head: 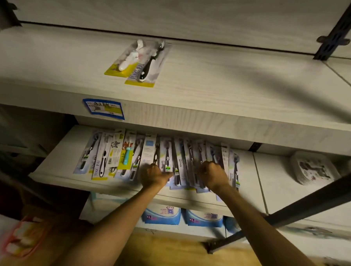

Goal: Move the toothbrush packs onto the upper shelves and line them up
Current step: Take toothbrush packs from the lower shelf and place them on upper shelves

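Both hands, left hand (155,175) and right hand (212,174), have fingers curled on the overlapping carded toothbrush packs (165,160) on the pale wooden lower shelf (53,167), so neighbouring packs may slide off.

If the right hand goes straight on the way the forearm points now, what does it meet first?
Probably the toothbrush packs on the lower shelf: the right hand already sits over that row, pointing toward the shelf's back. Depth is unclear.

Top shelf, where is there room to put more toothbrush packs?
The top shelf is bare on both sides of the two packs lying near its middle: left toward the dark post, and right toward the black bracket. The lower shelf is crowded with packs where both hands reach.
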Motion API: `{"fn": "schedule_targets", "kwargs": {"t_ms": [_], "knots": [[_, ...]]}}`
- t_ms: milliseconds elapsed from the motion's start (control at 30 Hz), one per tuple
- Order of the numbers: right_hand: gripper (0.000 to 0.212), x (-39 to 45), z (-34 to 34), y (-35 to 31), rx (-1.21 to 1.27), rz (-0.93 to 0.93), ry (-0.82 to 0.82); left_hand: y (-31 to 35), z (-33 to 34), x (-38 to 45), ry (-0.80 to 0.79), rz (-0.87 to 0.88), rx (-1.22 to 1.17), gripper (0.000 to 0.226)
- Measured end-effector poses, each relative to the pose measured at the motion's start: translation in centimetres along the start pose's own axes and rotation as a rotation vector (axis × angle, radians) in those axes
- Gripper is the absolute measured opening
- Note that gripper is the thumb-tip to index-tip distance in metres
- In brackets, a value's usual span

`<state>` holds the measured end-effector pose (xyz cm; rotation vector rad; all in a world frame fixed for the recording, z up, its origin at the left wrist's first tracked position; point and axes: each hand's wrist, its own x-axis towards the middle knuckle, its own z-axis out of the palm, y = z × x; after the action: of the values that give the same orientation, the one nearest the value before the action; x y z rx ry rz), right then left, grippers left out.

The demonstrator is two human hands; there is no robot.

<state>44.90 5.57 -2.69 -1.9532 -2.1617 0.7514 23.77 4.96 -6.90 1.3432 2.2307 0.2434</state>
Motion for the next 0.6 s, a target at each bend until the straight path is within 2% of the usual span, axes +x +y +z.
{"fn": "schedule_targets", "kwargs": {"t_ms": [267, 333, 500, 600], "knots": [[0.027, 0.9, 2.3, -0.9, 0.047, 0.104, -0.049, 0.5, 0.4, 0.8, -0.122, -0.122, -0.125, 0.048], [0.028, 1.1, 2.8, -0.7, 0.045, 0.129, -0.05, 0.2, 0.5, 1.2, -0.168, -0.147, -0.242, 0.048], [0.033, 1.7, 3.3, -1.0, 0.092, 0.184, -0.02, -0.6, 0.4, 0.9, -0.26, -0.117, -0.656, 0.025], [0.032, 2.0, 3.6, -1.5, 0.134, 0.22, -0.024, -1.2, -0.4, 0.8, -0.27, -0.117, -0.775, 0.022]]}}
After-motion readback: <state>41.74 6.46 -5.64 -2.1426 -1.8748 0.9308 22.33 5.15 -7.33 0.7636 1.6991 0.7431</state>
